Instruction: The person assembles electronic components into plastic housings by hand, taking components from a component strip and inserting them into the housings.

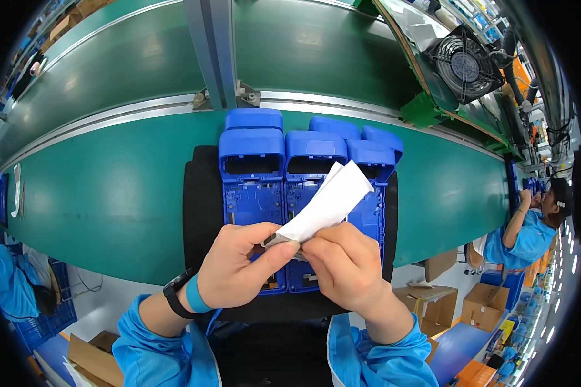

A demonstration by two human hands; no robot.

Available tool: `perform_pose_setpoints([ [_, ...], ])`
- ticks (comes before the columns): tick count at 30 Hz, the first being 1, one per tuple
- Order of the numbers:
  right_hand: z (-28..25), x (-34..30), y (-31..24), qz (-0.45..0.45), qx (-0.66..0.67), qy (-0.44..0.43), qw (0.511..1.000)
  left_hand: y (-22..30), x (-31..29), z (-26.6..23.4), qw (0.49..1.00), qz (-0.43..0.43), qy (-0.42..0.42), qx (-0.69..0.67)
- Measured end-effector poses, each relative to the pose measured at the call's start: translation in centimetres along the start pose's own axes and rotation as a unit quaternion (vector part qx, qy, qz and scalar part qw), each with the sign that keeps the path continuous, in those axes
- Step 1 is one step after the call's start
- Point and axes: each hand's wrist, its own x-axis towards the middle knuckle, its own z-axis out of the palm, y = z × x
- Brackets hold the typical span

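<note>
Over the blue housings [253, 201], the left hand [235, 266] and right hand [347, 266] pinch white paper [328, 205], apparently separating its layers, though its lower end is hidden; continuing likely calls for a steady left grip while the right peels.

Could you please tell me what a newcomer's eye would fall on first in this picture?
Most likely the bright white sheet, held by the left hand and the right hand at the centre. Next would come the vivid blue plastic housings beneath and beyond it, on a black mat upon the green worktop. A black fan stands out at the upper right.
</note>
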Motion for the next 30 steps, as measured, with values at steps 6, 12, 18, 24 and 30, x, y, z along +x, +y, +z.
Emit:
perform_pose_setpoints([
  [6,-0.3,-0.6,0.8,-0.011,0.034,-0.037,0.999,1.1,0.8,-0.7,0.997,-0.064,-0.053,-0.004],
  [12,-3.9,-0.4,1.9,0.091,0.114,-0.09,0.985,-0.2,2.3,-2.2,0.991,0.009,0.11,-0.072],
  [18,-6.9,-0.8,3.9,0.098,0.037,-0.283,0.953,-1.5,2.5,-3.3,0.984,0.064,0.117,-0.12],
  [24,-7.3,-1.3,4.6,0.082,-0.008,-0.376,0.923,-2.1,2.5,-3.6,0.981,0.084,0.124,-0.126],
  [30,-6.9,-1.0,4.3,0.079,-0.04,-0.4,0.912,-2.6,2.3,-3.9,0.981,0.098,0.121,-0.117],
])
